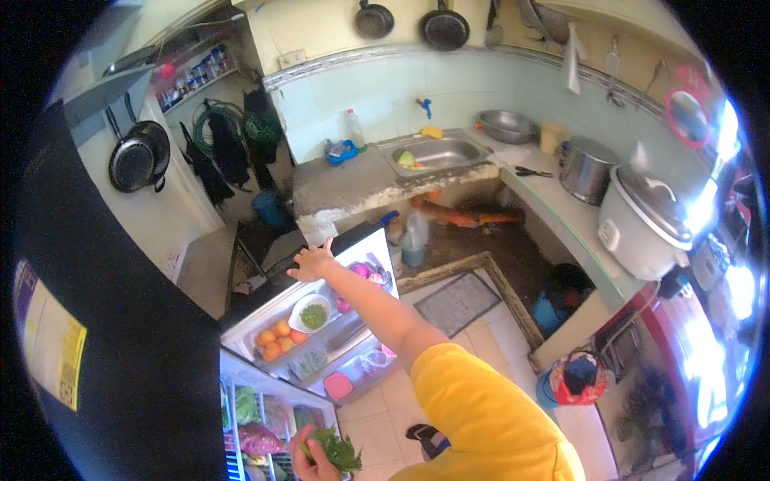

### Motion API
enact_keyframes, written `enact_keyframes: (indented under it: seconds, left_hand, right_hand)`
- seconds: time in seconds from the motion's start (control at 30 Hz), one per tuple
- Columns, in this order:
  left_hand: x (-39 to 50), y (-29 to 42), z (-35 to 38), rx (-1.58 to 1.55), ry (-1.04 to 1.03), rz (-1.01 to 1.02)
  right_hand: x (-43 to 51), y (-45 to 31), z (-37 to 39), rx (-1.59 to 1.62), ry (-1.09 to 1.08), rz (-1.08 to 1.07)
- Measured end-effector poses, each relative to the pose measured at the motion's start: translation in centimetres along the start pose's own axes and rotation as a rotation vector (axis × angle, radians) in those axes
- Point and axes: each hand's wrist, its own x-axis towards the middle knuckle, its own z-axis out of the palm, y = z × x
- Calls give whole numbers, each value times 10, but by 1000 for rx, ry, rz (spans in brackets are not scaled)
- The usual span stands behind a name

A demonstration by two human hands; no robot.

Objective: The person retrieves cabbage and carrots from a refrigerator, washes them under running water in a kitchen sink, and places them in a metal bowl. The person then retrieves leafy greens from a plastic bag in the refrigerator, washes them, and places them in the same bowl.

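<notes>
My left hand [308, 468], at the bottom of the head view, holds a small bunch of leafy greens [338, 450] by the stems. Stretched out across the view, my right hand [313, 263] rests with spread fingers on the top edge of the open refrigerator door [355, 239]. Below that hand, the door's upper bin carries orange round fruit [281, 338], a white bowl [295, 317] of small green pieces and red onions [360, 270]. A pink container [338, 386] sits in the lower bin. Inside the refrigerator, leafy vegetables [245, 406] and bagged food [260, 439] lie on wire shelves.
Beyond the door is a counter with a steel sink [448, 151]. A stock pot [586, 169] and a rice cooker [643, 222] stand along the right counter. On the tiled floor lie a grey mat [457, 303] and, near the right wall, a bucket [546, 388] with a red bag.
</notes>
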Motion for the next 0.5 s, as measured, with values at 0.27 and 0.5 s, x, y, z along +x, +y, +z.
enact_keyframes:
  seconds: [0.27, 0.5]
  left_hand:
    - [-59, 35, -55, -39, -25, -19]
    - [-90, 77, -96, -33, 37, -75]
  right_hand:
    - [-90, -10, 3, 129, -253, -187]
    - [-170, -96, 14, 126, -293, -256]
